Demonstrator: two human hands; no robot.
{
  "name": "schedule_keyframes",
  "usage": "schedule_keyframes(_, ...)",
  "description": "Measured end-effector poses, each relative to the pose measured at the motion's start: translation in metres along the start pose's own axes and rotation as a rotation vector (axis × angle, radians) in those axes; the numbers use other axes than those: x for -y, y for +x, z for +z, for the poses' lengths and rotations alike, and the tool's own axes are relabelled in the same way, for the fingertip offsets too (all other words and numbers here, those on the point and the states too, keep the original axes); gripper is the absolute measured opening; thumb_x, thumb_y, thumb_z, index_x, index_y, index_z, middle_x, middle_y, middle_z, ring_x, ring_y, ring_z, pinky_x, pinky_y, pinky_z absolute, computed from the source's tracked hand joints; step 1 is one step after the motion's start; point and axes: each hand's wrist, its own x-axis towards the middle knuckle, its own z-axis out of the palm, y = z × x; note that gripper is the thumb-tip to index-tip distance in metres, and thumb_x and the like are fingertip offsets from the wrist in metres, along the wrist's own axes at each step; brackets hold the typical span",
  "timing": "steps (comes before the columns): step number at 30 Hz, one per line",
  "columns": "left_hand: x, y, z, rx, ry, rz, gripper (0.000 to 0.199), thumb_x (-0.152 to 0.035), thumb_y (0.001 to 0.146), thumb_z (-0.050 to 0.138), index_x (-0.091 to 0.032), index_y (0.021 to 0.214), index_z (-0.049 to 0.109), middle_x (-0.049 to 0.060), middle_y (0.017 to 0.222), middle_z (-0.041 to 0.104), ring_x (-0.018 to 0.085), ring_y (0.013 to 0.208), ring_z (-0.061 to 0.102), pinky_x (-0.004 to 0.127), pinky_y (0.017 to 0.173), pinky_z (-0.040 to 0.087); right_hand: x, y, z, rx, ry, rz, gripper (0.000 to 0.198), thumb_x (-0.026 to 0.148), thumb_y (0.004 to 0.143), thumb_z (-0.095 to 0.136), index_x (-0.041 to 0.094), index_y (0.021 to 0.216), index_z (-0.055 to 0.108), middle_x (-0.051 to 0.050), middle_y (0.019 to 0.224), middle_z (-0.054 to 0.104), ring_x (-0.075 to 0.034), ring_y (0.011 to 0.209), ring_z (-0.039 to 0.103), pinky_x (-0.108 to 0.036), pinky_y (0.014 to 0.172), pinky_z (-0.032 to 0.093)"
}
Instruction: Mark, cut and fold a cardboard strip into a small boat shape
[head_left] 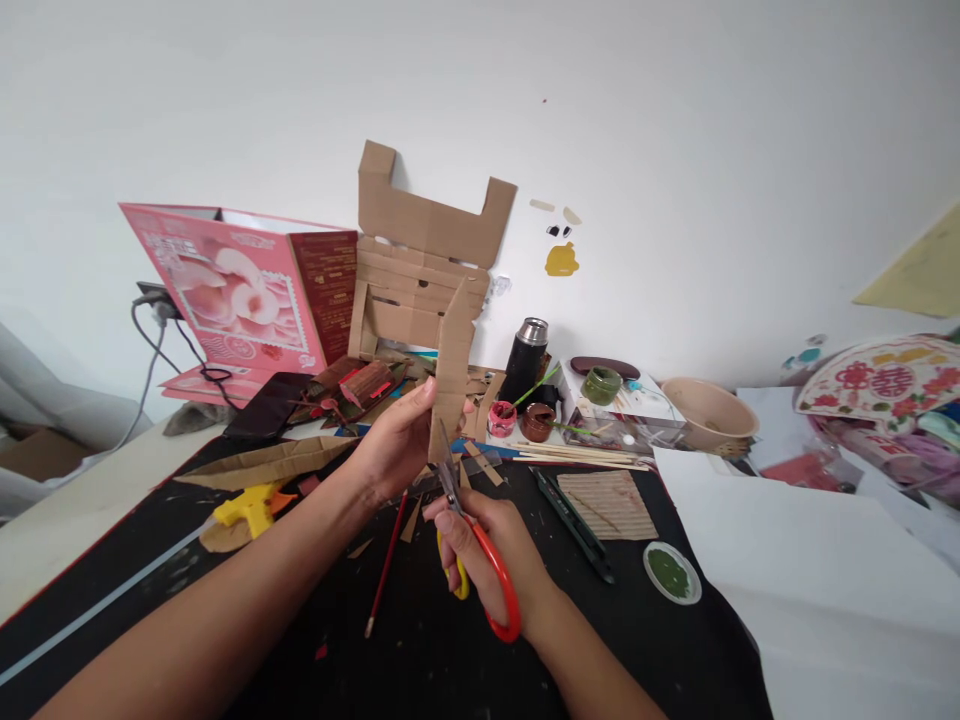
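In the middle of the frame, the left hand holds a long cardboard strip that stands almost straight up, and the right hand, just below it, holds red-and-yellow scissors with their blades pointing up at its bottom end.

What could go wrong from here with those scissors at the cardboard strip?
The scissors in the right hand have their blades close to the left hand, so a slip could nick it. The cardboard strip rises unsupported above the left hand and may bend or twist under the blades. The left forearm passes near the yellow glue gun and might knock it.
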Motion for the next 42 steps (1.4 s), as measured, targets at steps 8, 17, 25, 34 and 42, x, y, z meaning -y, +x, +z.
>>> schedule_keyframes(8, 0.0000, -0.0012, 0.0014, -0.008, -0.019, -0.002, 0.042, -0.046, 0.081, 0.098, -0.013, 0.100, 0.082, 0.008, 0.091, 0.083, 0.019, 0.071, 0.073, 0.028, 0.069, 0.061, -0.0002, 0.0000, -0.0009, 0.001, -0.010, 0.008, 0.060, 0.075, 0.103, 0.063, 0.016, 0.104, 0.073, 0.001, 0.066, 0.062, -0.013, 0.048, 0.061, -0.023, 0.048, 0.048)
schedule_keyframes(17, -0.0003, -0.0006, -0.0007, 0.003, -0.028, -0.016, 0.039, -0.046, 0.084, 0.096, -0.013, 0.101, 0.082, 0.009, 0.089, 0.083, 0.020, 0.073, 0.075, 0.029, 0.070, 0.060, 0.0001, -0.0013, -0.0008, 0.002, -0.016, 0.002, 0.055, 0.072, 0.105, 0.062, 0.017, 0.104, 0.073, 0.001, 0.067, 0.062, -0.013, 0.049, 0.062, -0.022, 0.048, 0.048)
schedule_keyframes(25, 0.0008, -0.0011, 0.0003, 0.007, -0.026, -0.015, 0.039, -0.045, 0.084, 0.096, -0.012, 0.099, 0.081, 0.009, 0.090, 0.083, 0.019, 0.071, 0.073, 0.029, 0.070, 0.060, -0.0012, 0.0001, -0.0006, -0.003, -0.024, 0.013, 0.060, 0.076, 0.103, 0.062, 0.017, 0.102, 0.073, 0.001, 0.065, 0.062, -0.013, 0.048, 0.062, -0.023, 0.048, 0.049)
schedule_keyframes(34, 0.0016, -0.0012, -0.0001, 0.021, -0.034, 0.002, 0.043, -0.046, 0.081, 0.099, -0.012, 0.101, 0.082, 0.010, 0.093, 0.084, 0.020, 0.073, 0.074, 0.028, 0.069, 0.061, 0.0010, -0.0007, 0.0001, -0.017, -0.058, 0.023, 0.060, 0.076, 0.104, 0.060, 0.017, 0.105, 0.073, 0.001, 0.065, 0.062, -0.014, 0.047, 0.062, -0.023, 0.047, 0.049)
schedule_keyframes(42, 0.0015, -0.0017, -0.0010, 0.042, -0.067, -0.027, 0.040, -0.045, 0.083, 0.097, -0.012, 0.102, 0.082, 0.011, 0.095, 0.084, 0.021, 0.074, 0.075, 0.030, 0.071, 0.062, 0.0013, -0.0003, -0.0001, -0.024, -0.119, 0.017, 0.063, 0.079, 0.103, 0.057, 0.018, 0.107, 0.073, 0.001, 0.065, 0.062, -0.013, 0.047, 0.061, -0.022, 0.047, 0.049)
